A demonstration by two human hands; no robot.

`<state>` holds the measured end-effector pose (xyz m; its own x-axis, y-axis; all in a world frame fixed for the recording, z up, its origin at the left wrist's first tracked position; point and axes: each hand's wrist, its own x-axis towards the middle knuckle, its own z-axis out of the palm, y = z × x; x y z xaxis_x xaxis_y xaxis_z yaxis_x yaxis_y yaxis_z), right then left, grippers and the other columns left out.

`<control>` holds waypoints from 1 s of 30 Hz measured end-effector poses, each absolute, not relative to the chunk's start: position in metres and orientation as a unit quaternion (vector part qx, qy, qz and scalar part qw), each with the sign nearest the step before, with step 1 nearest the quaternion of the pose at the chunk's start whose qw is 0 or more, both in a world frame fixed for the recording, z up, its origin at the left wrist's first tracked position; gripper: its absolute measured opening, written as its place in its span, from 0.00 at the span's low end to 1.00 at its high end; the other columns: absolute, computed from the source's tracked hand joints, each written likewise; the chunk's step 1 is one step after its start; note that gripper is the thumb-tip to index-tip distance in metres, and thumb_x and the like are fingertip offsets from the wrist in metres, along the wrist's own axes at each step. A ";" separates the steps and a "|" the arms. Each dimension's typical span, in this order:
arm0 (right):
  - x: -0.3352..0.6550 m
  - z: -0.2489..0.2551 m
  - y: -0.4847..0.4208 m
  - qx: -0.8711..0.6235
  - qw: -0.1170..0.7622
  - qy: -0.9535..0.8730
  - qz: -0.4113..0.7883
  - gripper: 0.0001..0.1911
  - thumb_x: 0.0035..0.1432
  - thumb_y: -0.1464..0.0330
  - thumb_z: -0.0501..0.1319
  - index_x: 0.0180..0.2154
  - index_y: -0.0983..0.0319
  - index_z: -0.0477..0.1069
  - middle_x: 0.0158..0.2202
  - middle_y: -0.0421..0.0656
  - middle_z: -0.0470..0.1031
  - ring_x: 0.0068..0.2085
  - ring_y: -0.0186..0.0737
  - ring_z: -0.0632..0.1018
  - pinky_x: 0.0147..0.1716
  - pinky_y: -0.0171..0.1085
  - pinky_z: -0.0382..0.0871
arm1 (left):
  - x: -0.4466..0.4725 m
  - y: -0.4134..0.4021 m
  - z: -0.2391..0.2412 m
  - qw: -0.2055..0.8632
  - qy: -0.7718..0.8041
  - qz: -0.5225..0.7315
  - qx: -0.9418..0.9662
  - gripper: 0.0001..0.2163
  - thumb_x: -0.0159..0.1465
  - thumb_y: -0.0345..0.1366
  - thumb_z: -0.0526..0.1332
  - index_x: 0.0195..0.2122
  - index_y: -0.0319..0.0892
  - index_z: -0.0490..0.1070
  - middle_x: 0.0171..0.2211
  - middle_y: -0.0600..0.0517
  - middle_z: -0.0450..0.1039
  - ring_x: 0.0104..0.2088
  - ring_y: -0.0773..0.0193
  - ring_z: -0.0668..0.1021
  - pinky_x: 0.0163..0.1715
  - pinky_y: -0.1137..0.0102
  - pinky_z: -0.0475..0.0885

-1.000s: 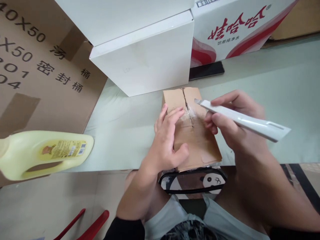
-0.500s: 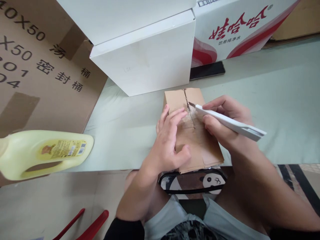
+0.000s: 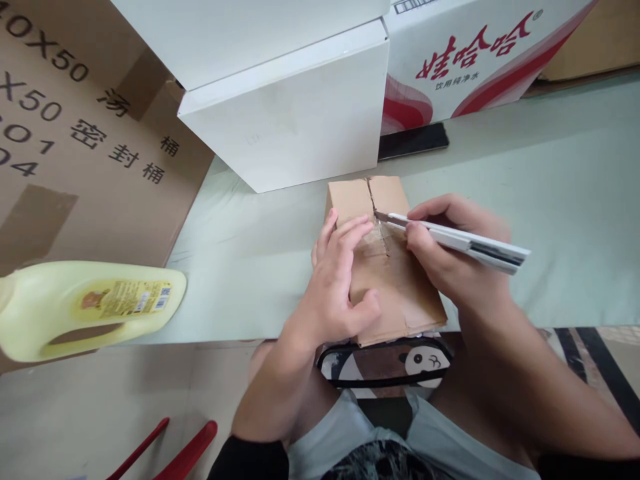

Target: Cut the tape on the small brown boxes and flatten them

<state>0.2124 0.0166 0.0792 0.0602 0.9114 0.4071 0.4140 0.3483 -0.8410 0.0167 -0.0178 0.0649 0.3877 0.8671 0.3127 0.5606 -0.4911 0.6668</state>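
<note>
The small brown cardboard box [image 3: 400, 300] lies on the tabletop [image 3: 560, 207] straight in front of you, its near end reaching the front edge. Your left hand [image 3: 339, 283] rests on the left side of that box, fingers spread and thumb held apart, with the fingertips just beside the strip of clear tape [image 3: 375, 248] across its top. Your right hand [image 3: 455, 257], at the box's right side, pinches a white utility knife [image 3: 466, 242] between thumb and fingers; the lower fingers are hidden from view. You have the bare blade [image 3: 384, 217] pointing left, its tip at the dark centre seam [image 3: 371, 192] of the box, though you cannot tell how deep it sits.

Beyond the box stands a plain white box [image 3: 310, 127] with another white box [image 3: 270, 33] above it. Past the box's far right corner you have a black smartphone [image 3: 414, 142] lying in front of a Wahaha drinking-water carton [image 3: 487, 67] with red lettering. Well to the left of the box are a large printed brown carton [image 3: 95, 227] and a pale yellow handled bottle [image 3: 137, 283]. Just below the box's near end, a panda-print item [image 3: 383, 363] with black edging shows near your lap.
</note>
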 end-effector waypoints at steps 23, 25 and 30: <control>0.230 0.094 0.012 -0.390 0.636 -0.584 0.321 0.08 0.57 0.68 0.62 0.25 0.56 0.72 0.21 0.39 0.69 0.19 0.35 0.68 0.17 0.39 0.55 | -0.011 -0.008 0.060 0.202 0.497 0.310 0.785 0.32 0.68 0.53 0.57 0.68 0.44 0.56 0.71 0.38 0.60 0.75 0.37 0.55 0.72 0.40 0.51; 0.234 0.082 0.022 -0.413 0.699 -0.519 0.267 0.13 0.64 0.58 0.60 0.29 0.55 0.74 0.19 0.38 0.67 0.17 0.36 0.68 0.15 0.39 0.53 | -0.013 -0.007 0.062 0.217 0.523 0.310 0.764 0.34 0.66 0.56 0.60 0.67 0.43 0.56 0.71 0.37 0.59 0.75 0.38 0.55 0.72 0.42 0.55; 0.240 0.036 0.054 -0.587 0.522 -0.583 0.206 0.17 0.63 0.50 0.62 0.41 0.56 0.74 0.25 0.39 0.75 0.25 0.41 0.76 0.26 0.40 0.67 | -0.015 -0.009 0.069 0.253 0.579 0.320 0.706 0.45 0.56 0.53 0.73 0.69 0.46 0.54 0.71 0.38 0.55 0.72 0.39 0.60 0.71 0.46 0.59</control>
<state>0.2401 0.0539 0.0365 0.2345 0.9001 0.3671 0.4709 0.2251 -0.8530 -0.0147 -0.0087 0.0689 0.1254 0.9794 0.1584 0.6555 -0.2017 0.7278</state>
